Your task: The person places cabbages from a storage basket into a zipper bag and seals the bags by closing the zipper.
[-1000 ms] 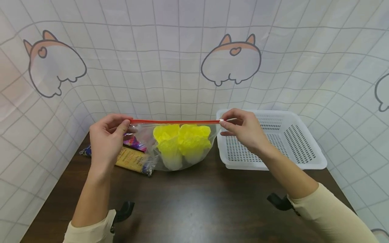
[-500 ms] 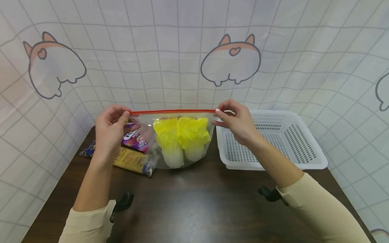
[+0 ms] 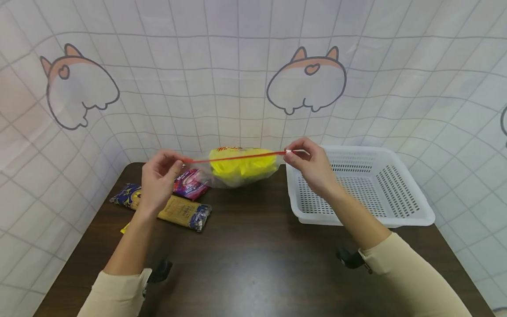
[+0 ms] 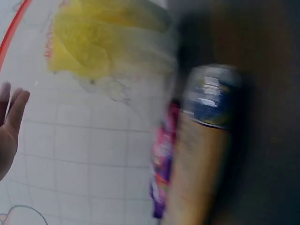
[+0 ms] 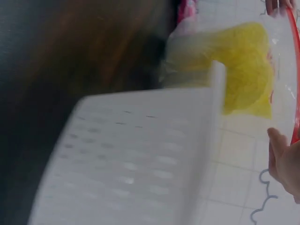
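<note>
Clear zip bag [image 3: 237,169] of crinkly yellow cabbage [image 3: 242,165], red-sealed top pinched by left hand [image 3: 158,180] and right hand [image 3: 310,165].

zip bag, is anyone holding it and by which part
Yes. Both hands hold the zip bag by its red zip strip: the left hand pinches the left end, the right hand the right end. Yellow cabbage sits inside.
</note>
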The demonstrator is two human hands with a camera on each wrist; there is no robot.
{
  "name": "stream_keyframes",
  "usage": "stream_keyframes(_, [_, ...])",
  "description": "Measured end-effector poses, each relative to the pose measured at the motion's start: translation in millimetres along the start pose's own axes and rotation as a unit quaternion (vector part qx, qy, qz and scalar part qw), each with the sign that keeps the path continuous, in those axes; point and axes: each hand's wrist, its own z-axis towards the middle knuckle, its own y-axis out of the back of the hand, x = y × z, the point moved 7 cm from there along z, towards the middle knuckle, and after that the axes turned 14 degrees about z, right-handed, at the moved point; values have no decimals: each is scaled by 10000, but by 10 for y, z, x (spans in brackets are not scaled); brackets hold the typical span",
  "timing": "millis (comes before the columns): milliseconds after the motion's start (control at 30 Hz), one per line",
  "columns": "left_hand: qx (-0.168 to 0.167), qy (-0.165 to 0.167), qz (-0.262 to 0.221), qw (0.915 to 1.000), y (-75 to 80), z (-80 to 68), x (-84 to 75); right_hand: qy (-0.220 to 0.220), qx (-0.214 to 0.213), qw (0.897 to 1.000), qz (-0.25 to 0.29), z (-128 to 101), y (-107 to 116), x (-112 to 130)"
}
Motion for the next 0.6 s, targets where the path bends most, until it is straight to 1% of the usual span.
stream_keyframes(67, [247, -46, 416, 9988, 11, -173, 23, 0, 116, 9979, -644, -126, 21, -62])
stream_keyframes(133, [451, 72, 744, 9962, 29, -332, 10, 162, 218, 9920, -1236, -254, 24, -86])
stream_keyframes(167, [551, 148, 801, 9951, 36, -403, -8, 301, 247, 9879, -1504, -319, 25, -87])
stream_keyframes(233, [703, 264, 1097, 9911, 57, -537, -39, 647, 341, 9772, -1995, -451, 10, -95])
stream_keyframes(300, [760, 287, 1525, 9850, 76, -657, -76, 1103, 432, 9621, -2457, -590, -17, -101])
stream_keyframes(367, [827, 74, 2030, 9757, 82, -767, -109, 1621, 543, 9436, -2836, -733, -46, -116])
stream_keyframes(400, [883, -38, 2291, 9694, 80, -819, -120, 1874, 598, 9321, -3043, -807, -58, -127])
stream_keyframes(433, [940, -148, 2505, 9634, 75, -871, -130, 2148, 655, 9180, -3267, -877, -72, -140])
stream_keyframes(500, [1114, -260, 2917, 9496, 55, -982, -126, 2635, 832, 8889, -3654, -1015, -106, -171])
stream_keyframes(533, [1232, -283, 3073, 9432, 36, -1038, -115, 2846, 981, 8758, -3774, -1078, -129, -192])
stream_keyframes(600, [1561, -270, 3237, 9328, -21, -1146, -81, 3191, 1268, 8454, -4092, -1193, -174, -237])
